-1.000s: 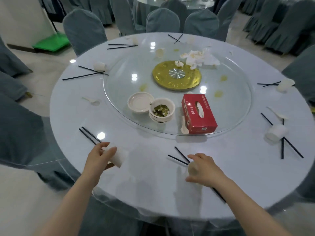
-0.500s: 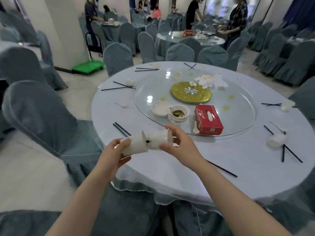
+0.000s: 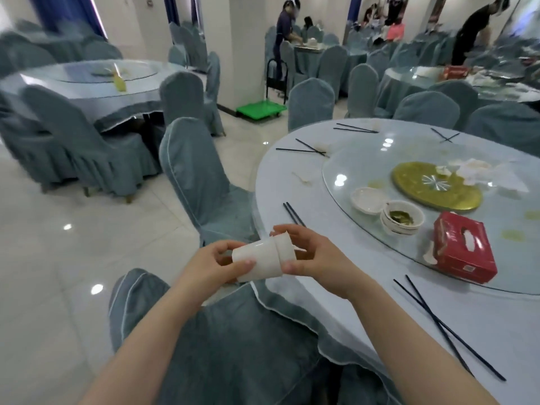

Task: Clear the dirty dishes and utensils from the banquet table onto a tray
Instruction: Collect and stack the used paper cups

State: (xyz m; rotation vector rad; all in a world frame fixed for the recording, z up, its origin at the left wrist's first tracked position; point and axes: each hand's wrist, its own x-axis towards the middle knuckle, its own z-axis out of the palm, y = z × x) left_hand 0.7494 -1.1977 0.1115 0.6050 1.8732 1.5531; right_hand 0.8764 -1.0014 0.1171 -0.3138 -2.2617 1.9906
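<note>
- Two white cups (image 3: 263, 260) sit nested one inside the other, lying on their side in the air off the edge of the table (image 3: 344, 276), above a chair back (image 3: 233, 331); the narrower cup pokes out toward the right.
- The left hand (image 3: 213, 266) grips the wider cup, thumb across its near side and fingers curled behind it; the right hand (image 3: 314, 255) grips the narrower end, fingers curled over the top and thumb under the rim; the cups lie between the two palms, touched by both.
- By my reading the clearing is at an early stage; the two cups are stacked and lifted, yet no tray shows anywhere in view, so nothing can be counted as delivered.
- Much is left on the table: a small dish (image 3: 368, 200) and a dirty bowl (image 3: 401, 218) touching each other on the glass turntable (image 3: 350, 168); a spoon (image 3: 429, 254) just beside the red tissue box (image 3: 463, 252); crumpled napkins (image 3: 482, 173) at the far side of the gold centre plate (image 3: 409, 176).
- Pairs of chopsticks (image 3: 293, 214) lie round the rim, one pair just beyond the hands, another (image 3: 444, 325) near the right forearm, more (image 3: 306, 149) further off.
</note>
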